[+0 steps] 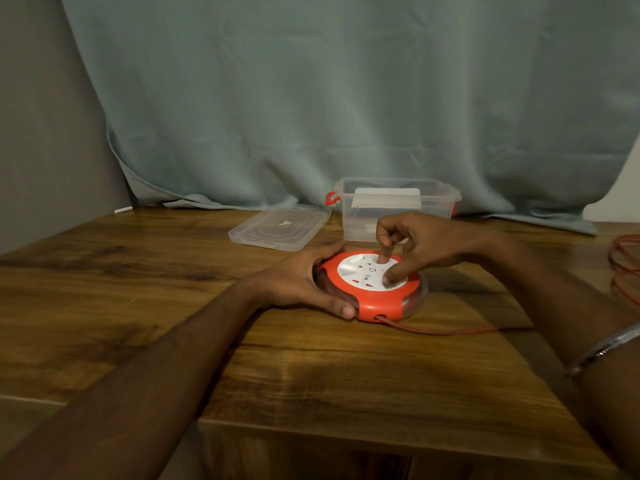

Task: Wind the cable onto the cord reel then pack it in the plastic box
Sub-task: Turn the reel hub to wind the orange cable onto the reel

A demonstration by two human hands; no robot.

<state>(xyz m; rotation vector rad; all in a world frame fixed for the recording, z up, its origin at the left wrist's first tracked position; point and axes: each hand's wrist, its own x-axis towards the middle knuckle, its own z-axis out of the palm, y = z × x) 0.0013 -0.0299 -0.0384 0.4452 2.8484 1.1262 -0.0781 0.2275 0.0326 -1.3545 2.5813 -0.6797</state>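
On the wooden table, centre of view: cord reel lies flat, red housing, white socket face up, clear lower rim
Table: dark wood grain, near edge runs across the bottom of the view
Left hand: grips the reel's rim at its 9 o'clock side; fingers curl over the far edge, thumb wraps the near edge, touching the red housing
Right hand: comes in from 3 o'clock, above the white face; index finger points down and presses the face near its 12 o'clock; thumb tip presses the face near its 4 o'clock; other fingers curled, holding nothing that I can see
Cable: red, leaves a slot in the housing at the reel's 6 o'clock, runs along the table toward 3 o'clock; loose red loops lie at the right edge of the view; some turns show through the reel's side under the left hand
Plastic box: clear, open top, red latches at both ends, stands just behind the reel at 12 o'clock; a white piece shows inside it, what it is I cannot tell
Lid: clear, flat on the table, just beside the box at its 9 o'clock
Bracelet: silver, on the right forearm
Curtain: grey-green, hangs behind the table, hem resting on the far edge
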